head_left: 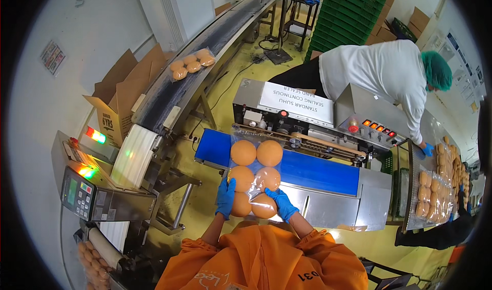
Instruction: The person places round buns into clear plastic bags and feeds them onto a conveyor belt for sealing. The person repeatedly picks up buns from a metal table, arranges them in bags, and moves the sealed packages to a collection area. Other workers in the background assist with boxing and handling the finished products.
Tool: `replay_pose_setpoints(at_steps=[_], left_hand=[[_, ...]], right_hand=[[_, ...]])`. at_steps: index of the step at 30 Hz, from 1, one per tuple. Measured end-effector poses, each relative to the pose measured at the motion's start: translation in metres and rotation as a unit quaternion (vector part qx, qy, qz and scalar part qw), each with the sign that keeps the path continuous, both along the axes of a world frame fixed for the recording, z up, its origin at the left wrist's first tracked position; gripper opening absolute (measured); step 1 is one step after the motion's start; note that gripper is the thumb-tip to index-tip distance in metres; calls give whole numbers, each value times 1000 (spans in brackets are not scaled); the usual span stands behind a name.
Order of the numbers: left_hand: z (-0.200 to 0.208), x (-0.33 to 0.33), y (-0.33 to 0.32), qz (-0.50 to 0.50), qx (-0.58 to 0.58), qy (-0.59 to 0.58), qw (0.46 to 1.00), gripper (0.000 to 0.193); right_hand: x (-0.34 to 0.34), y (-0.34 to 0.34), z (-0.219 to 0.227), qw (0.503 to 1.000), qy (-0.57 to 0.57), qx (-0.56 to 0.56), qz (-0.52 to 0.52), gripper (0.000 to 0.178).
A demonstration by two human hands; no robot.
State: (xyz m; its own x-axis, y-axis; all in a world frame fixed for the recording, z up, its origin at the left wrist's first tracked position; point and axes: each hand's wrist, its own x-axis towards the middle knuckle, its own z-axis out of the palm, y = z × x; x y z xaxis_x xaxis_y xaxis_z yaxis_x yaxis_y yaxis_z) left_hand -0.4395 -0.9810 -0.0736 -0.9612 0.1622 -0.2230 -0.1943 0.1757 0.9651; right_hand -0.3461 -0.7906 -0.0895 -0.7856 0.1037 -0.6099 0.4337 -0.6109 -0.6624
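A transparent bag of round golden-brown buns (242,179) lies before me in two columns, across the blue belt (318,176) and the steel ledge nearest my body. My left hand (225,198), in a blue glove, grips the bag's left edge near its lower end. On the other side, the fingers of my gloved right hand (283,204) curl over the lower right bun through the film. The bag's far end reaches the front edge of the band sealer (302,136), where a brownish belt runs along the machine.
Left of me, a conveyor (225,31) carries another bun pack (192,64), beside a keypad unit (78,192) and an open carton (120,98). At right, a co-worker in a green hairnet (436,70) leans over a table with bagged buns (433,198). Green crates (348,18) are stacked behind.
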Motion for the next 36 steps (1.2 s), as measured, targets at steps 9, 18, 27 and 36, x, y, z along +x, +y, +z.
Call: replay_pose_setpoints(at_steps=[9, 18, 27, 36], left_hand=[[2, 4, -47, 13, 82, -78, 993, 35], [41, 82, -182, 59, 265, -337, 901, 31], [-5, 167, -400, 520, 218, -108, 819, 32], [35, 102, -543, 671, 160, 38, 723, 32]], right_hand=[[-15, -36, -2, 998, -24, 8, 62, 36], [-22, -116, 40, 894, -21, 191, 405, 44], [-21, -105, 21, 933, 61, 42, 353, 26], [-8, -98, 19, 939, 40, 47, 340, 25]])
